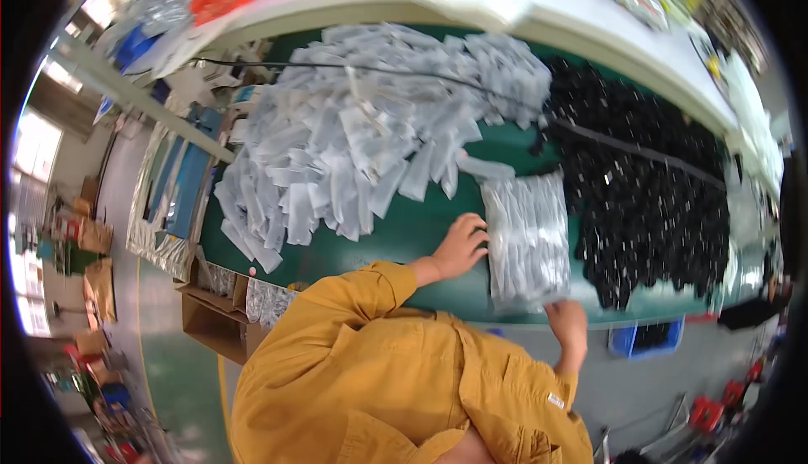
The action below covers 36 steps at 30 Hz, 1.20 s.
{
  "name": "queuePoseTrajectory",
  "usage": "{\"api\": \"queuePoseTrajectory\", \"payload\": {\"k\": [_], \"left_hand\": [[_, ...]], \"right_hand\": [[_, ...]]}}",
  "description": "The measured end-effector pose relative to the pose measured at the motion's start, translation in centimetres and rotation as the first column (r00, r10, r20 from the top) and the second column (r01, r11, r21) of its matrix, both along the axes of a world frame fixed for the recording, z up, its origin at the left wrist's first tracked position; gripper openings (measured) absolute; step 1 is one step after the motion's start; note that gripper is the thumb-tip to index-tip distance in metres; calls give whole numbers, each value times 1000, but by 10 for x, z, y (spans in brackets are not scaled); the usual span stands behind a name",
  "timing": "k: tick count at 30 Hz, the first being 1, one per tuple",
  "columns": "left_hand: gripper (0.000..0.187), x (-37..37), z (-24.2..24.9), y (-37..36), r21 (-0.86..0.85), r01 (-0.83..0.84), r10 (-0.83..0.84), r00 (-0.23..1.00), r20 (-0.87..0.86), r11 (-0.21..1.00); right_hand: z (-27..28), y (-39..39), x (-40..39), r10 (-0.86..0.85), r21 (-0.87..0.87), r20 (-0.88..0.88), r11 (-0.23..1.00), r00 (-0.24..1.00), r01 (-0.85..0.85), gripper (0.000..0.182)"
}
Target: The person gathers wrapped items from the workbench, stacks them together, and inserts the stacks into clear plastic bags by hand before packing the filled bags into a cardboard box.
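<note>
A clear plastic bag (528,241) packed with rows of pale, narrow pouches lies flat on the green table (362,258). My left hand (461,247) is at the bag's left edge, fingers bent and slightly apart, with nothing visible in them. At the bag's lower right corner, my right hand (569,326) has its fingers closed on the edge; its fingertips are partly hidden. A single loose pale pouch (486,168) rests just above the bag. Behind my left hand spreads a large heap of similar translucent pouches (337,144).
A wide pile of small black pieces (648,203) covers the table's right side. Above runs a white shelf (471,1), with a dark cable (337,65) strung below it. Cardboard boxes (210,329) stand at lower left, and a blue crate (646,339) sits below the table's right edge.
</note>
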<state>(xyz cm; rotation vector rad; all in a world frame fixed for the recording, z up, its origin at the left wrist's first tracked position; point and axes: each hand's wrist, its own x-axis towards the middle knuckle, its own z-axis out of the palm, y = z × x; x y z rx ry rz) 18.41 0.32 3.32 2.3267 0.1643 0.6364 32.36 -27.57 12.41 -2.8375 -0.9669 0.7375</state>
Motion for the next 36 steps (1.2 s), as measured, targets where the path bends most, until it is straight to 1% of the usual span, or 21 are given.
{"api": "queuePoseTrajectory", "payload": {"k": [1, 3, 5, 6, 7, 9, 12, 16, 19, 25, 26, 27, 28, 29, 30, 31, 32, 33, 34, 35, 36], "left_hand": [[34, 1, -10, 29, 133, -154, 156, 988, -5, 979], [44, 3, -22, 82, 244, -281, 295, 955, -22, 928], [64, 12, -31, 121, 321, -249, 322, 926, -196, 914], [71, 17, -46, 138, 379, -214, 325, 910, -259, 900], [74, 20, -44, 147, 347, -184, 313, 878, -364, 920], [77, 23, -47, 154, 305, -172, 299, 846, -442, 937], [70, 17, -40, 147, 312, -194, 316, 856, -410, 930], [67, -3, -46, 140, 361, -206, 336, 876, -346, 909], [63, -25, -49, 129, 350, -243, 356, 882, -308, 905], [48, -100, -57, 86, 338, -217, 294, 935, -196, 916], [47, -111, -73, 82, 510, -122, 279, 929, -243, 852], [49, -123, -83, 78, 459, -220, 270, 962, -44, 861], [50, -133, -73, 68, 302, -215, 260, 958, -118, 929], [50, -138, -66, 56, 205, -317, 350, 925, -149, 926], [47, -142, -46, 47, -91, -483, 461, 868, -185, 871], [46, -138, -28, 46, -675, -615, 439, 780, -446, 408], [43, -149, -33, 43, -418, -575, 509, 818, -268, 704], [45, -159, -38, 40, -37, -582, 579, 813, -62, 812], [53, -158, -38, 40, -143, -619, 613, 785, -89, 772], [50, -158, -49, 41, -137, -676, 676, 735, -54, 724], [40, -158, -47, 40, -194, -733, 725, 677, -123, 652]], "right_hand": [[17, 1, 4, 10, 61, 128, 998, 992, -17, 32], [39, 31, 18, -61, 240, 152, 971, 987, 23, 25], [35, 81, 26, -65, 570, 95, 822, 993, -1, 17], [14, 108, 33, -5, 695, 135, 713, 991, -91, 18], [6, 138, 35, 68, 692, 54, 717, 996, -86, 26], [-25, 197, 46, 282, 636, 265, 667, 922, -387, 39], [-71, 280, 45, 277, 552, 331, 719, 902, -423, 48], [-115, 346, 29, 304, 406, 286, 821, 909, -403, 56], [-127, 350, -9, 363, 169, 379, 877, 851, -450, 58], [-128, 295, -59, 554, 278, 358, 705, 751, -652, 58], [-125, 288, -70, 571, 298, 351, 683, 742, -667, 57], [-121, 272, -72, 587, 300, 337, 675, 736, -675, 57], [-122, 265, -70, 604, 314, 336, 651, 723, -691, 58], [-126, 265, -67, 617, 328, 327, 637, 716, -698, 59], [-128, 266, -61, 619, 349, 309, 632, 722, -692, 60], [-120, 265, -60, 576, 390, 277, 664, 769, -638, 59], [-115, 265, -56, 528, 434, 306, 663, 792, -610, 57], [-113, 263, -54, 453, 552, 369, 596, 811, -584, 52], [-102, 263, -54, 405, 606, 363, 583, 840, -542, 47], [-92, 261, -57, 358, 658, 359, 558, 862, -506, 41], [-91, 261, -57, 369, 694, 344, 520, 863, -499, 38]]}}
